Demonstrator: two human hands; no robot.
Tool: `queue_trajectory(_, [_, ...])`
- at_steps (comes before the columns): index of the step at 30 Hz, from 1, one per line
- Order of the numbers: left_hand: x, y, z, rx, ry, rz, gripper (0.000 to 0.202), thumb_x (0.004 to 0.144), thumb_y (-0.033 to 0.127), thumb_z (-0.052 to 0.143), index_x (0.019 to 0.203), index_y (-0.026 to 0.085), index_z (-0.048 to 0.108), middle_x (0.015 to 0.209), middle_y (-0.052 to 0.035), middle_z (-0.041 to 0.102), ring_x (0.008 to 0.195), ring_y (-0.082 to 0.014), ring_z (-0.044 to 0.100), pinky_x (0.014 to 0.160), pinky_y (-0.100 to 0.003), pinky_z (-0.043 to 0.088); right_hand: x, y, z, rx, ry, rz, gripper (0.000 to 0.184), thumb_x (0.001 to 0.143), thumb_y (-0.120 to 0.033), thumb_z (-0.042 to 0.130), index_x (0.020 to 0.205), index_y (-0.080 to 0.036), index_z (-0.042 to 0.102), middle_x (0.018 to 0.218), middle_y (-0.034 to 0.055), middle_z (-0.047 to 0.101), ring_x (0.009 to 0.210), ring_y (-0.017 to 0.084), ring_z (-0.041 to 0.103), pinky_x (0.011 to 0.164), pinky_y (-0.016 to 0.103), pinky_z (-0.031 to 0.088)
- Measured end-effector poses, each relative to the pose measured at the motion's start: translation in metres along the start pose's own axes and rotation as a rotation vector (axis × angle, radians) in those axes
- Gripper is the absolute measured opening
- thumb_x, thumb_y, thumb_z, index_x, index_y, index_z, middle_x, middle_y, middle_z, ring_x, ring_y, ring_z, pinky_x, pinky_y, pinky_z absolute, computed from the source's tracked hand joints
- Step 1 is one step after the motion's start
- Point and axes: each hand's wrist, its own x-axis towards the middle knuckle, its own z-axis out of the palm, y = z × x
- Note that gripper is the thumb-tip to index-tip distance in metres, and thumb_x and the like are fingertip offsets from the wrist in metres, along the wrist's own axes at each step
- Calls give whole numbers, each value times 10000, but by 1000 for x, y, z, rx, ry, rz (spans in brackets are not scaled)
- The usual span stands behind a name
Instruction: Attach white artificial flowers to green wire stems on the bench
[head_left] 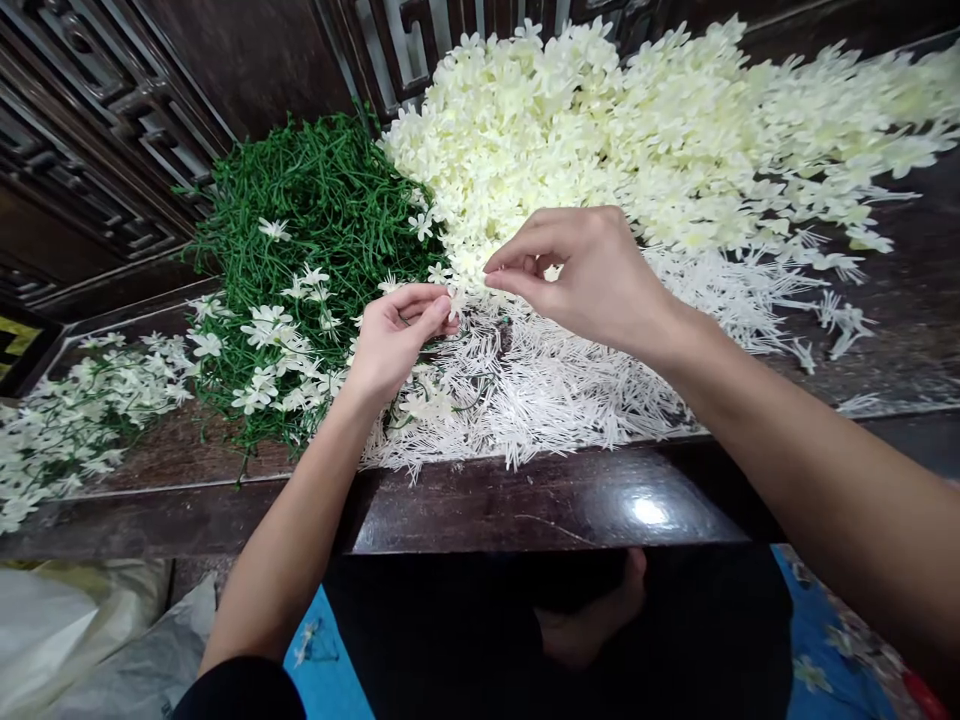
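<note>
My left hand [401, 335] is closed in a pinch, with a small white artificial flower [455, 304] at its fingertips. Just to the right, my right hand [581, 265] pinches thumb and fingers together in front of a heap of pale yellow-white flower heads [540, 130]. Whatever lies between its fingertips is too small to make out. Below both hands spreads a layer of thin white stamen-like pieces [555, 385]. Beside my left hand rises a pile of green plastic stems [307, 200], with several flowers on stems [274, 335] lying on its near side.
Everything lies on a dark wooden bench [525, 505] with a carved back [135, 120]. More flowers on stems [90, 410] lie at the far left. Pale plastic bags [97, 630] sit at the lower left, and a blue sheet [330, 650] covers the floor.
</note>
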Motion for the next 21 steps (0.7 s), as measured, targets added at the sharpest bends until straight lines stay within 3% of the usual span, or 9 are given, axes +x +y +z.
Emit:
queue_trajectory(4, [0, 0, 0, -10, -12, -28, 165, 783, 266, 848, 883, 180, 749, 723, -4, 744, 682, -110, 726, 764, -270, 633, -2, -8, 2, 196, -57, 43, 132, 862, -345, 722, 865, -246, 808, 951, 57, 789, 882, 252, 737, 895, 492, 630])
queue_trajectory(9, [-1, 2, 2, -48, -43, -36, 183, 751, 255, 869, 861, 187, 739, 709, 12, 743, 657, -96, 721, 750, -250, 626, -5, -13, 6, 294, -74, 62, 53, 822, -200, 732, 821, -204, 784, 906, 60, 793, 835, 218, 751, 880, 410, 656])
queue_trajectory(16, [-2, 3, 0, 36, -79, 8, 208, 755, 319, 869, 892, 202, 765, 806, -12, 772, 744, -119, 743, 816, -281, 638, -7, -17, 13, 239, -18, 50, 104, 823, -148, 698, 812, -234, 755, 872, 24, 790, 794, 199, 754, 820, 409, 677])
queue_trajectory(21, [-2, 2, -1, 53, -61, 26, 237, 734, 339, 882, 887, 199, 767, 772, -14, 772, 705, -125, 739, 797, -290, 642, -7, -13, 17, 195, 23, -3, 83, 823, -178, 685, 851, -209, 756, 875, 23, 800, 820, 211, 774, 836, 446, 673])
